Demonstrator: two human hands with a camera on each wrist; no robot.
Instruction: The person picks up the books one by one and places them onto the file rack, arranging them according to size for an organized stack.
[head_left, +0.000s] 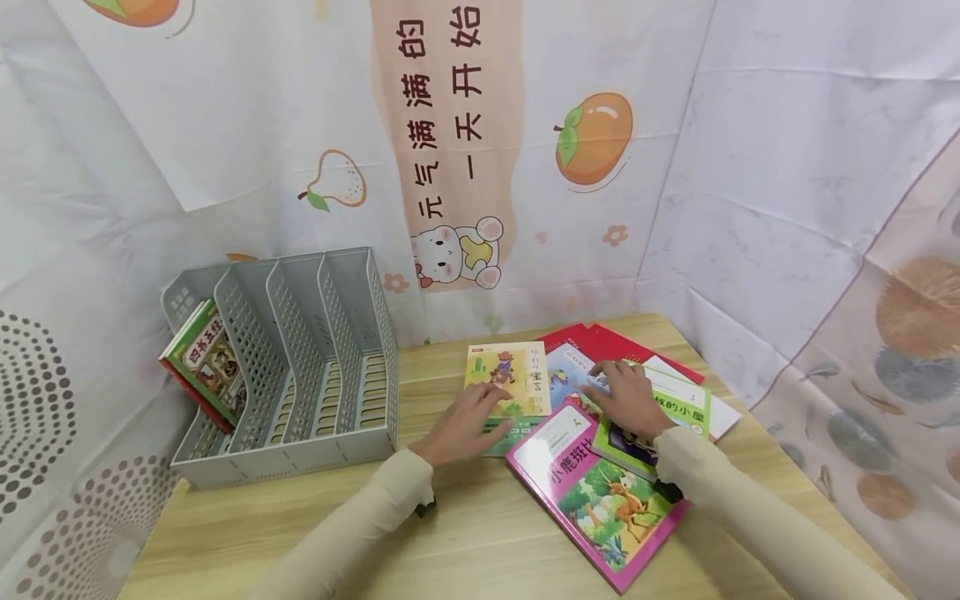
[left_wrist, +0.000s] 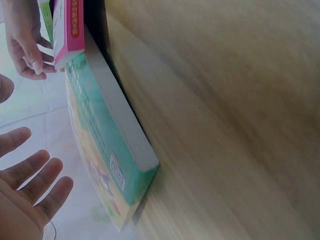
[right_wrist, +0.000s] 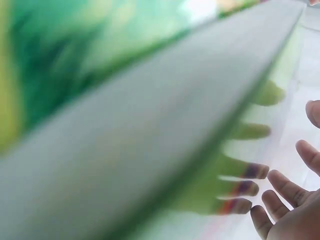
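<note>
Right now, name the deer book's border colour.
The deer book has a pink border, clearest in the head view.

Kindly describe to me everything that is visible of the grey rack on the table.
The grey rack looks like plastic, with perforated walls and dividers forming four slots, a slotted floor and a low front edge. It stands on the wooden-looking table, left in the head view, before the printed curtain. A red-and-green book leans inside its leftmost slot.

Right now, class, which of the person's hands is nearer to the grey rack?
The left hand. It is a little to the right of the grey rack, by the yellow book; the right hand is farther right, over the other books.
</note>
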